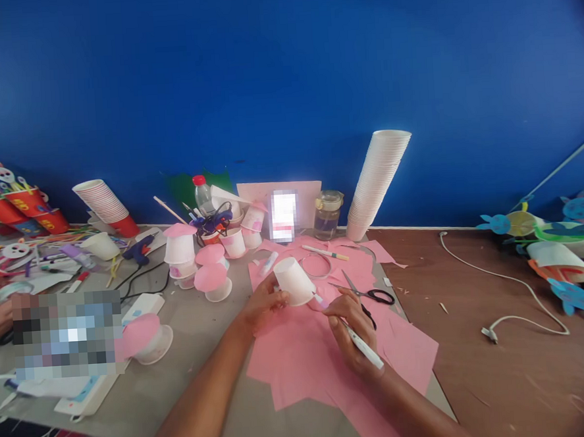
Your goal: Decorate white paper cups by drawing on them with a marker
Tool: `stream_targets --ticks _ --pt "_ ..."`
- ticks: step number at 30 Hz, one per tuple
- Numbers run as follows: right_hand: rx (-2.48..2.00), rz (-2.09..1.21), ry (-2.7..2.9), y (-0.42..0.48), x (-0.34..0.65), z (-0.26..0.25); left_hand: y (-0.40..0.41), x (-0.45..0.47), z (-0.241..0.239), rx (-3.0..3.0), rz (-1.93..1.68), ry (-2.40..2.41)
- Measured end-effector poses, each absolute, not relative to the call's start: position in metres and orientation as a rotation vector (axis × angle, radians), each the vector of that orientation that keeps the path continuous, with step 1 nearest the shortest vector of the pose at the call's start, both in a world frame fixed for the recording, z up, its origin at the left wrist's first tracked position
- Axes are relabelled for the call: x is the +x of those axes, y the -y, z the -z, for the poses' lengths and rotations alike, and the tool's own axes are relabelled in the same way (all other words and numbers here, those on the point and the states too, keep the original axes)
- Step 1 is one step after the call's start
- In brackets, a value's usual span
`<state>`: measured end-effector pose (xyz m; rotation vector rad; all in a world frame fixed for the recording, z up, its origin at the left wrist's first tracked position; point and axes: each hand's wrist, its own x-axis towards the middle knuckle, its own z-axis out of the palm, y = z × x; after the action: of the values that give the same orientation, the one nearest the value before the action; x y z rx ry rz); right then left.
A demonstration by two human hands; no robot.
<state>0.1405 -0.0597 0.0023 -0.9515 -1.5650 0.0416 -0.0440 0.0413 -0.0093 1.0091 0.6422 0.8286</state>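
Observation:
A white paper cup [294,281] is tilted above pink paper, its narrow base up and to the left. My left hand [267,303] grips it from the left, fingers near its lower side. In my right hand [352,327] is a white marker pen [364,348], its purple tip [320,300] at the cup's lower right edge. Whether the tip touches the cup I cannot tell. Pink paper sheets [300,356] lie beneath both hands. Scissors with black handles [380,296] rest just beyond my right hand, partly hidden by it.
A tall stack of white cups [379,183] leans against the blue wall. Cups with pink paper discs [211,276] stand to the left, near a glue gun [139,249] and a power strip [97,388]. A glass jar [328,215] stands behind. Another person's hand [4,315] is at far left.

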Motion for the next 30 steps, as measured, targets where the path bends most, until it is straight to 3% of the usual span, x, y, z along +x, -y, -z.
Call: stream_targets --ticks 30 --pt "-0.957 -0.006 1.642 0.0581 0.1383 -0.0018 -0.0432 -0.0448 0.0111 1.064 -0.836 -0.697"
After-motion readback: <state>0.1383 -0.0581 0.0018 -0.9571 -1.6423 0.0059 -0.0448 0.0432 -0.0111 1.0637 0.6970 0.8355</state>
